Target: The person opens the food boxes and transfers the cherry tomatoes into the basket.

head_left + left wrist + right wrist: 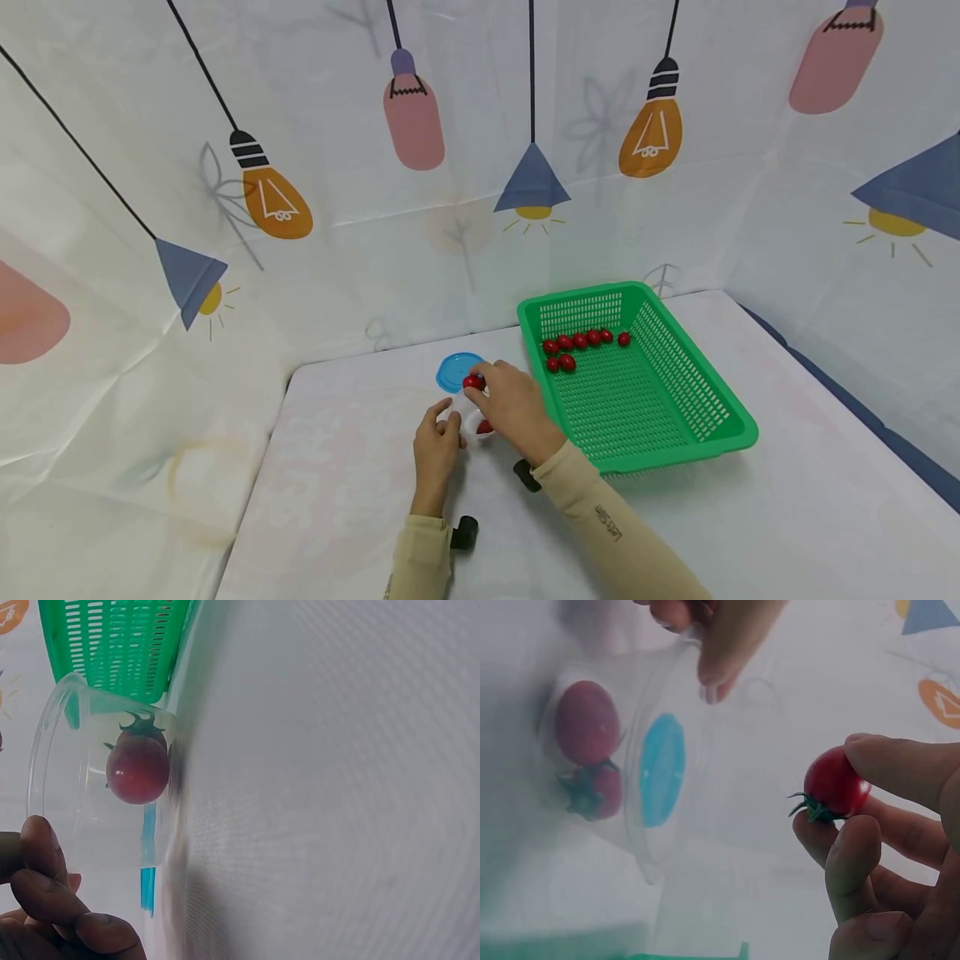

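Note:
In my right hand (517, 410), a red cherry tomato (831, 784) with a green stem is pinched between thumb and fingers, held above and beside a clear plastic cup (615, 832). My left hand (435, 454) grips that cup at its rim, thumb over the edge. Two tomatoes (587, 724) lie at the bottom of the cup, seen through its wall; the left wrist view shows one plainly. Just behind the cup, a round blue lid (452, 372) lies on the table.
A green plastic basket (720, 400) stands to the right of the hands. Several cherry tomatoes (567, 363) sit in its far left corner. The white table (330, 483) meets a cloth backdrop (360, 275) printed with lamps.

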The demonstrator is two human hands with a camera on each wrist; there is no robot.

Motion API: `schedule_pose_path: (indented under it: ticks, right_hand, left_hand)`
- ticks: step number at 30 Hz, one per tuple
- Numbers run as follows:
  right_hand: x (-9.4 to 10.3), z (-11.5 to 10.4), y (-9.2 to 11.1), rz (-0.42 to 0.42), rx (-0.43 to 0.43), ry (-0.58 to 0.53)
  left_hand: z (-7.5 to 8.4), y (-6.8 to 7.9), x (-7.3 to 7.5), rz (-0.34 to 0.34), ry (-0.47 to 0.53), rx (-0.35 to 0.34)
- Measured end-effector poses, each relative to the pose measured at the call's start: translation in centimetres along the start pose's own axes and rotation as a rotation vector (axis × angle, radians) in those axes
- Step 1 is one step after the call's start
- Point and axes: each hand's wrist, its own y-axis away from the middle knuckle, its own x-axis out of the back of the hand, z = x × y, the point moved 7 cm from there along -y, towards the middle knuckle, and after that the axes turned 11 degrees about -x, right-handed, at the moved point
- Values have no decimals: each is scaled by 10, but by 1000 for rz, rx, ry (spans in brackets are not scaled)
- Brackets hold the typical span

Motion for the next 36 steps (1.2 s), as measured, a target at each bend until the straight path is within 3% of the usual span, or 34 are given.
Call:
schedule_pose_path:
  ticks: [9,16,32,36]
  right_hand:
    - [19,-1,1,50,27,-84]
    - [32,0,3,187,87,-148]
    - [59,14,-11,306,79,-111]
    - [63,19,-15,297,72,-101]
  left_hand:
    - [0,0,0,0,-1,9]
    - [-2,0,1,-3,-12,22]
    - [-2,0,-1,-13,-27,15]
    - [-2,0,0,-18,-30,23]
